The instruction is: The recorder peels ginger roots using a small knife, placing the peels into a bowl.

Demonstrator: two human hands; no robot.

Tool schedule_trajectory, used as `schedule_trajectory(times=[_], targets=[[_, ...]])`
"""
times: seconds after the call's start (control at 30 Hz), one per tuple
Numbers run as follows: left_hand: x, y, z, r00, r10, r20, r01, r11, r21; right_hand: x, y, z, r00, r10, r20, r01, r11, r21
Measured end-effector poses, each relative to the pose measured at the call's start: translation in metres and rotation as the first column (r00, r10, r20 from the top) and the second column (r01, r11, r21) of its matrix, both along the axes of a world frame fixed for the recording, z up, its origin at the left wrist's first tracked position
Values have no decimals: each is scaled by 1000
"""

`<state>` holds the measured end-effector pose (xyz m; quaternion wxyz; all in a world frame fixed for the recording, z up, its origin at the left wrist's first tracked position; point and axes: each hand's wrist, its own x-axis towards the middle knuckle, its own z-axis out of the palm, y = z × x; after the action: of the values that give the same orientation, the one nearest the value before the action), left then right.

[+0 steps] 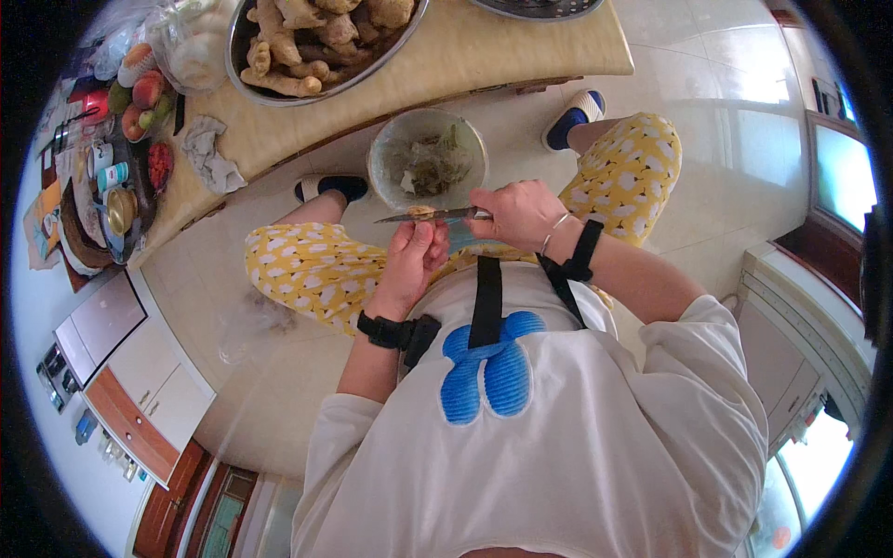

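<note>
My right hand (pixel 520 209) grips the handle of a knife (pixel 446 214), whose blade points left across the front of my left hand. My left hand (pixel 420 250) pinches a small tan piece (pixel 420 209), probably ginger, and the blade lies against it. Part of this piece is hidden by the blade and fingers. Just beyond both hands, on the floor between my feet, stands a round waste bin (pixel 481 150) with a plastic liner. Scraps (pixel 432 167) lie inside it.
A metal bowl (pixel 321 97) heaped with ginger roots (pixel 300 42) stands on the table (pixel 488 63), near a perforated metal basin (pixel 544 8). A crumpled cloth (pixel 209 153), fruit (pixel 145 97) and plastic bags (pixel 195 49) lie to its left. The table's edge runs beyond the bin.
</note>
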<state>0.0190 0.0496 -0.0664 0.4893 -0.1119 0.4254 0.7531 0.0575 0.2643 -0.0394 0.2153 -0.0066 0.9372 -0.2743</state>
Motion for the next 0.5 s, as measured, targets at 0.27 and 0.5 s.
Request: schedule_trajectory(times=[0.27,0.5], targets=[[-10,-4,16,997,-34,-69,37,998,52,7,23,-15,989,-130,69,129,991,31],[-9,-6,16,980,-90,-176,93,996,8,5,10,7,991,-122,-47,121,992,-31]])
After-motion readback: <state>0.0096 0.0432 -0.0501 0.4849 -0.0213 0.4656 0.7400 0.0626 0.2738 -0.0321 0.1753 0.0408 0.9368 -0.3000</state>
